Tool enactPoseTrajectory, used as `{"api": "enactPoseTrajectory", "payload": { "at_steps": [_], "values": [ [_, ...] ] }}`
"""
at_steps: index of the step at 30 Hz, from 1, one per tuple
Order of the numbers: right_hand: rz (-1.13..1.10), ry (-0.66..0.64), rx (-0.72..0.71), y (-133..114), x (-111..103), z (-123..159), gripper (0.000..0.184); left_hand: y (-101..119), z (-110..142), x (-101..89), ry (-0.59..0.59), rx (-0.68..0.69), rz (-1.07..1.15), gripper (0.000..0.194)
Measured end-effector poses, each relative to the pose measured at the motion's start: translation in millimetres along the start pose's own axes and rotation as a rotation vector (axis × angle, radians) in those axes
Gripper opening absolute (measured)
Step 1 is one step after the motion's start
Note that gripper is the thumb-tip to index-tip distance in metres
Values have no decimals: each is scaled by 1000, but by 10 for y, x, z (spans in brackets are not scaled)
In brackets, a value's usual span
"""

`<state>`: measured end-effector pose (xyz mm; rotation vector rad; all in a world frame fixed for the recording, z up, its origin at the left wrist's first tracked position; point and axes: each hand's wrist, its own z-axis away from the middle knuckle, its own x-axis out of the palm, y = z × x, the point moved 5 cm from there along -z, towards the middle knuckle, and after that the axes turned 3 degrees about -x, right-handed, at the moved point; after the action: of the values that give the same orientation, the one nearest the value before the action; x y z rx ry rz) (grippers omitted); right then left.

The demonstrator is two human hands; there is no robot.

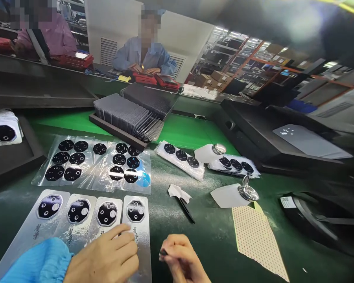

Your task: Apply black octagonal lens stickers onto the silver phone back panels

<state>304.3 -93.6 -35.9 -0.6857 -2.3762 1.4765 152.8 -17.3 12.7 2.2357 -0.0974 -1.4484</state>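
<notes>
Several silver phone back covers (135, 220) with black camera rings lie side by side at the near left of the green mat. My left hand (106, 257), in a blue sleeve, rests on the covers with its fingers curled together, pressing down on the right-hand ones. My right hand (181, 259) hovers just right of them, fingers pinched on a small dark piece (163, 252) that I cannot make out. Clear film sheets of black camera lens rings (76, 159) lie just beyond the covers.
A tray of stacked dark plates (135, 114) stands behind the sheets. Strips of lens rings (181, 157), two dispenser bottles (244, 190), a black pen with a white wipe (183, 204) and a dotted yellow sheet (255, 236) lie to the right. Two people work across the bench.
</notes>
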Motion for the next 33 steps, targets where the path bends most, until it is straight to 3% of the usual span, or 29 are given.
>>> {"api": "enactPoseTrajectory", "payload": {
  "at_steps": [3, 11, 26, 33],
  "values": [
    [135, -8, 105, 124, -28, -86, 6, -127, 20, 100, 35, 95, -175, 26],
    [243, -52, 171, 269, 34, -40, 7, -313, 18, 243, 40, 135, -246, 20],
    [395, -228, 31, 102, 121, -358, 18, -341, 15, 265, 50, 140, -230, 21],
    [631, -375, -190, 58, 357, -547, 22, -313, -36, 238, 80, 175, -313, 25]
  ]
}}
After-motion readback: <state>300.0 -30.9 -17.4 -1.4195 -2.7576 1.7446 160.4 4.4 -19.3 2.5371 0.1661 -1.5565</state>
